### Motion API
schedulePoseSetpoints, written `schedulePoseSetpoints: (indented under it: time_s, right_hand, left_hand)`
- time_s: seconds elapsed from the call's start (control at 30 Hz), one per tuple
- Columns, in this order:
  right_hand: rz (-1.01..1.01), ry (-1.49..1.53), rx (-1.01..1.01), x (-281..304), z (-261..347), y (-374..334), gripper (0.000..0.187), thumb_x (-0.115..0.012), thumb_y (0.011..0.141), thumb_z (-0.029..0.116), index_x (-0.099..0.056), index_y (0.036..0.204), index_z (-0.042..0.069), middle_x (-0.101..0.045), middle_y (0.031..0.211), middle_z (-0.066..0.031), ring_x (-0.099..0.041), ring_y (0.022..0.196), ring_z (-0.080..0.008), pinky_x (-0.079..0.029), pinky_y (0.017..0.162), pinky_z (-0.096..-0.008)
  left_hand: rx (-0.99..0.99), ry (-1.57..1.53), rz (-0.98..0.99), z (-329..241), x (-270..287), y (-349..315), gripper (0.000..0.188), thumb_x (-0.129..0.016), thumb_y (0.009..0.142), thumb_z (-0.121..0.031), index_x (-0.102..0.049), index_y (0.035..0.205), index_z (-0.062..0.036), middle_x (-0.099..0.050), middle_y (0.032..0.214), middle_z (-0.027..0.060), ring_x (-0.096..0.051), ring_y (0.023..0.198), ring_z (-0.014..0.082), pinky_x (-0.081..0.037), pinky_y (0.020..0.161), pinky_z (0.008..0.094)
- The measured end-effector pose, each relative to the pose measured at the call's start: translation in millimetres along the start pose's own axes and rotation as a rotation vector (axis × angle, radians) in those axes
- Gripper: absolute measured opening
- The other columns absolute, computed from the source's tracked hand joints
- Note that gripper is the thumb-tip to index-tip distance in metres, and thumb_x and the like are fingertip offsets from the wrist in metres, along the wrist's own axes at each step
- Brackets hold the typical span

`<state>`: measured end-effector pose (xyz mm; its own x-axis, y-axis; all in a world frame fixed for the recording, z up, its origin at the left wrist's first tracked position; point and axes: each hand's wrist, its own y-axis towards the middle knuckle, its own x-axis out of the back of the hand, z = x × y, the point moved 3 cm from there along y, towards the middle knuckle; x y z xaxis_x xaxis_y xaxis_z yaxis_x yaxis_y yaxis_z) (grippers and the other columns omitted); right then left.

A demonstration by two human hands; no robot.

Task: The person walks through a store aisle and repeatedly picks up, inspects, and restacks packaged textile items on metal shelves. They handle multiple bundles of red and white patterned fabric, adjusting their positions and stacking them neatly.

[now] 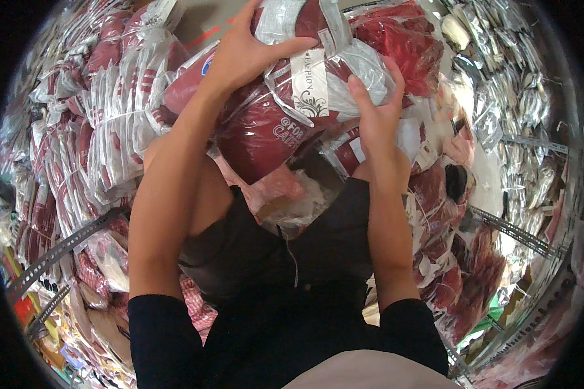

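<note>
Between my hands is a bundle of plastic-bagged garments (259,139), maroon with light grey parts, and pale printing shows on the maroon cloth. A white paper tag (309,87) with dark print and a scroll pattern lies on the front of it. A pale strap or strip runs across the plastic beside the tag. My left hand (243,55) grips the bundle's upper left, thumb stretched across the plastic and the fingertips out of sight. On the right side my right hand (377,110) holds its edge, with thumb and fingers apart around the plastic.
Tied stacks of bagged maroon and white garments (113,110) rise at left. Bright red bagged clothing (402,48) lies beyond my right hand. Perforated metal shelf bars (65,249) stand on both sides. More bagged clothes (519,129) fill the right. Loose plastic (292,204) lies between my legs.
</note>
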<state>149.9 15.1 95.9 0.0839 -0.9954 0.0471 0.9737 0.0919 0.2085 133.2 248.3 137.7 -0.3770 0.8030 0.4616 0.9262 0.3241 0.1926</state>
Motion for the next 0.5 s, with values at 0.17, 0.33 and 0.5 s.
schedulePoseSetpoints:
  time_s: [0.17, 0.33, 0.5]
  right_hand:
    - [0.077, 0.130, 0.018, 4.7, -7.8, -2.8, 0.064, -0.072, 0.082, 0.009, -0.037, 0.135, 0.002, -0.050, 0.126, -0.0160, -0.051, 0.114, -0.0219, -0.041, 0.099, -0.0346]
    - [0.101, 0.163, 0.003, 6.3, -10.4, -3.7, 0.064, -0.072, 0.082, 0.008, -0.037, 0.135, 0.003, -0.050, 0.127, -0.0158, -0.051, 0.115, -0.0219, -0.041, 0.099, -0.0346]
    - [0.109, 0.117, 0.020, 8.0, -10.0, -2.0, 0.064, -0.072, 0.082, 0.009, -0.037, 0.135, 0.002, -0.050, 0.127, -0.0159, -0.051, 0.115, -0.0219, -0.041, 0.099, -0.0350]
  left_hand:
    - [-0.052, -0.058, 0.032, -1.9, -0.3, -1.6, 0.101, -0.090, 0.057, -0.044, -0.045, 0.134, 0.0018, -0.055, 0.126, 0.0204, -0.051, 0.118, 0.0296, -0.039, 0.102, 0.0385]
    - [-0.092, -0.060, 0.055, -1.6, -1.1, -2.1, 0.101, -0.091, 0.056, -0.043, -0.044, 0.134, 0.0016, -0.054, 0.127, 0.0198, -0.050, 0.119, 0.0293, -0.038, 0.102, 0.0386]
    - [-0.120, -0.092, 0.058, -0.8, -0.3, -1.4, 0.099, -0.091, 0.057, -0.043, -0.046, 0.133, 0.0014, -0.055, 0.127, 0.0193, -0.051, 0.119, 0.0284, -0.039, 0.101, 0.0385]
